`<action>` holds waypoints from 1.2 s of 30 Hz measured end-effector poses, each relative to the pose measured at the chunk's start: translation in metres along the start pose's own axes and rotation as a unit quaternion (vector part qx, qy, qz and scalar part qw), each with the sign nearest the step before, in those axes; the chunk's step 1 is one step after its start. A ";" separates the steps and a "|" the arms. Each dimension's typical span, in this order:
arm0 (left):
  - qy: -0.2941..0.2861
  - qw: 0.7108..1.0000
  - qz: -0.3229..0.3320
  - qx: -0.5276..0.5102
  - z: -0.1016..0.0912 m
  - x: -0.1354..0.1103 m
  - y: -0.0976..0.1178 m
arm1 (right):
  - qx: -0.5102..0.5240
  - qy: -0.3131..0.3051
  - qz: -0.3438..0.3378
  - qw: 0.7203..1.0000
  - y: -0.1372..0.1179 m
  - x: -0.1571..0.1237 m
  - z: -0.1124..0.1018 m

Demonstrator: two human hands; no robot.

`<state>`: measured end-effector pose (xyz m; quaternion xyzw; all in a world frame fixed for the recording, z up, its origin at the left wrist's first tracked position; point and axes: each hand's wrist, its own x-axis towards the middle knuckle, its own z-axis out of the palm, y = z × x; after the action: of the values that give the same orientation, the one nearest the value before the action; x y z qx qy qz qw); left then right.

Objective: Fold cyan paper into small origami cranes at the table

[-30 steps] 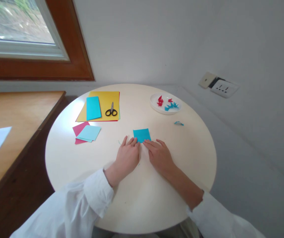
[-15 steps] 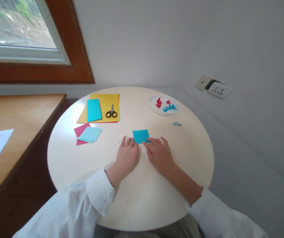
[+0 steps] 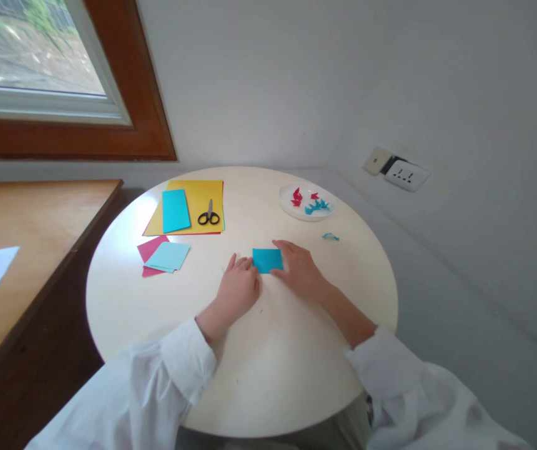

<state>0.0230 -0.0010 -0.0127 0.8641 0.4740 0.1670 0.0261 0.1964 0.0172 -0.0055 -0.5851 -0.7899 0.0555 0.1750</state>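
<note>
A small blue sheet of paper (image 3: 267,260) lies on the white table between my hands. My left hand (image 3: 240,284) rests at its left edge, fingers bent and pressed at the lower left corner; the thumb is mostly hidden. Around the right edge, my right hand (image 3: 299,269) has its thumb at the lower right corner. Its index finger stretches past the upper right corner, well apart from the thumb.
On the round table (image 3: 230,387), scissors (image 3: 209,216) and a blue paper stack (image 3: 175,210) lie on yellow sheets (image 3: 197,189). Pink and pale blue squares (image 3: 169,255) sit nearer. A white plate (image 3: 283,201) holds red and blue folded papers; a blue scrap (image 3: 331,236) lies close by.
The blue paper has become shorter from front to back, its far edge now nearer me. My right hand has opened, its index finger moving to the far side of the paper.
</note>
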 end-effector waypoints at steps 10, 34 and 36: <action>0.030 0.991 -0.025 -0.132 -0.001 0.006 -0.012 | -0.025 -0.137 0.001 0.990 -0.022 0.033 -0.027; -0.071 0.750 -0.156 -0.639 -0.011 0.011 -0.029 | -0.035 0.065 -0.240 0.968 -0.015 -0.016 -0.023; -0.064 0.760 -0.163 -0.626 -0.011 0.012 -0.030 | -0.034 0.071 -0.205 0.976 -0.011 -0.018 -0.021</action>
<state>0.0012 0.0237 -0.0056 0.5739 0.3950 0.3643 0.6179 0.1979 -0.0054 0.0134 -0.4186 -0.8801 -0.0501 0.2186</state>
